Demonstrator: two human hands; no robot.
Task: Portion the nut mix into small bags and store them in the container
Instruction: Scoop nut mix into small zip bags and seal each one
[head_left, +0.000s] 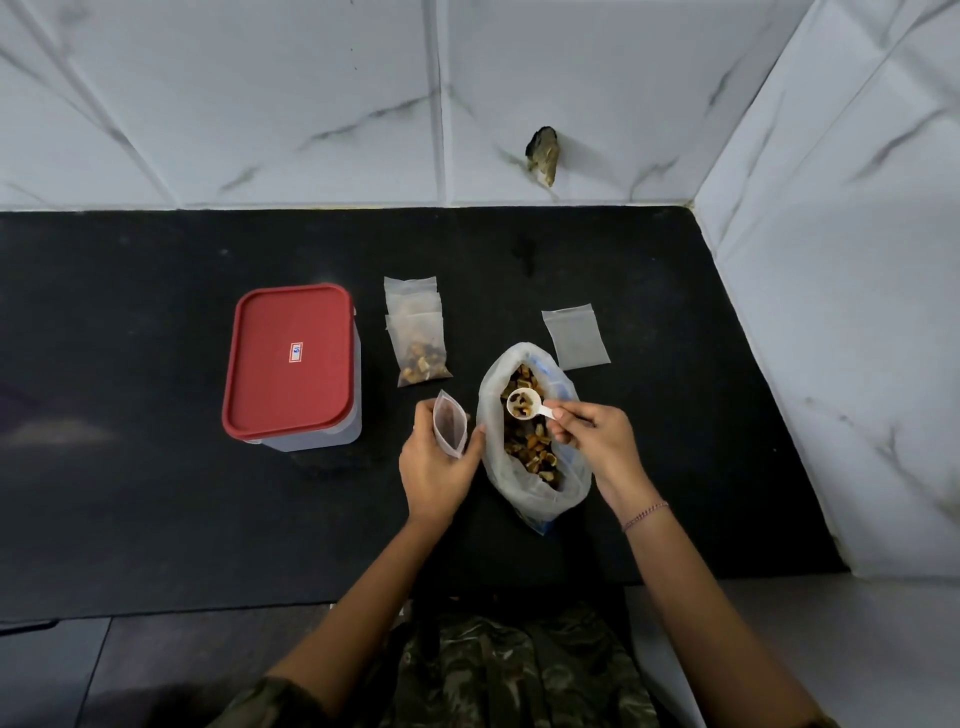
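At the centre of the frame a large clear bag of nut mix (532, 441) lies open on the black desk (156, 493), its mouth facing up and toward the tiled wall. The right hand (592, 441) pinches the handle of a small white scoop (524, 404) between thumb and fingers (558, 414); the scoop's bowl holds a few nuts and sits over the open bag. The left hand (436, 467), just left of the big bag, grips a small zip bag (451, 423) held upright with its mouth spread open, fingers wrapped around its lower part; its thumb touches the side of the big bag.

Above the left hand, in mid-frame, a stack of small filled bags (418, 338) lies flat on the desk, nuts showing in the lowest one. To the right of the big bag's mouth lies one empty small bag (574, 338), flat and apart from the rest. At centre left stands a clear rectangular container (311, 431) with its red lid (291, 358) on. White marble-pattern tiles (311, 104) fill the top and right of the frame.
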